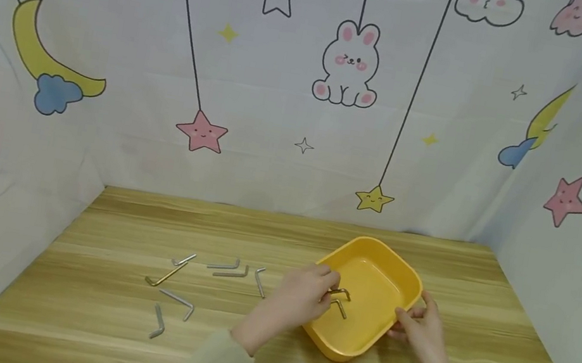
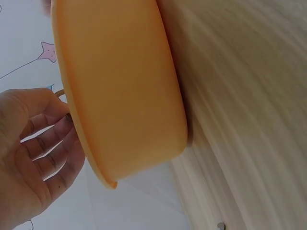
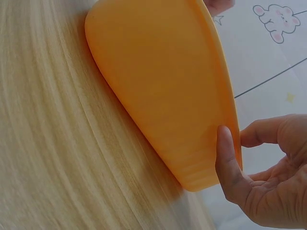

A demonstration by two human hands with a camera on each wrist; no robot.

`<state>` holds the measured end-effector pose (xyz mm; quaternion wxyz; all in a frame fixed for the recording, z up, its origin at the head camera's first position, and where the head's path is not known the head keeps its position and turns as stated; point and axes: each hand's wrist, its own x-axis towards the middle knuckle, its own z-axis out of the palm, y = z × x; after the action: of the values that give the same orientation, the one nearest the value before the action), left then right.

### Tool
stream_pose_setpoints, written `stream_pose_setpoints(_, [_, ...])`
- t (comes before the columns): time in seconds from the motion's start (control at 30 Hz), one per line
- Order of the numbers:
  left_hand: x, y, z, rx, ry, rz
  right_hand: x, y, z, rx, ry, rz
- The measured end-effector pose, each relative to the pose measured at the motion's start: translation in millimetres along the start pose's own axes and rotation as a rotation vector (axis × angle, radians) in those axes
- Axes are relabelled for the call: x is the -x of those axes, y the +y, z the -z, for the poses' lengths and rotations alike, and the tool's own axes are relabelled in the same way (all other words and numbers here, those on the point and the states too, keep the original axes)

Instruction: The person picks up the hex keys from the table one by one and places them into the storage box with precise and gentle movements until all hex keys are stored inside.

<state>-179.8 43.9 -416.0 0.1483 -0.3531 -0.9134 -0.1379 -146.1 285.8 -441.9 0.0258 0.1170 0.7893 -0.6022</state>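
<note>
A yellow plastic box stands on the table, turned at an angle. Over its left rim reaches my left hand, pinching a bronze-coloured hex key between thumb and fingers. Just below that, inside the box, shows another hex key, partly covered by the hand. In the left wrist view the box wall hides most of the pinched key. My right hand grips the box's right rim, with one digit outside the wall and others at the rim in the right wrist view.
Several hex keys lie on the wooden table left of the box, among them a brass one, a silver one and a short grey one. A printed cloth wall encloses the back and sides.
</note>
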Motion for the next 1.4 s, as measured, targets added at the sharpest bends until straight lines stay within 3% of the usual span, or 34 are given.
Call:
stream_pose_setpoints(0.27, [-8.0, 6.1, -9.2, -0.025, -0.017, -0.031, -2.2, -2, 0, -0.003, 0.006, -0.004])
stream_pose_setpoints(0.63, [-18.3, 21.1, -20.0, -0.063, -0.148, -0.049, -1.2, -2, 1, 0.013, 0.008, -0.004])
stream_pose_setpoints(0.87, [-19.2, 28.4, -31.6, -0.103, -0.166, -0.079, -0.3, -1, 1, 0.005, 0.005, -0.013])
stream_pose_setpoints(1.4, [-22.0, 32.4, -41.4, -0.069, -0.256, -0.076, -0.4, -1, 0, 0.003, 0.000, -0.010])
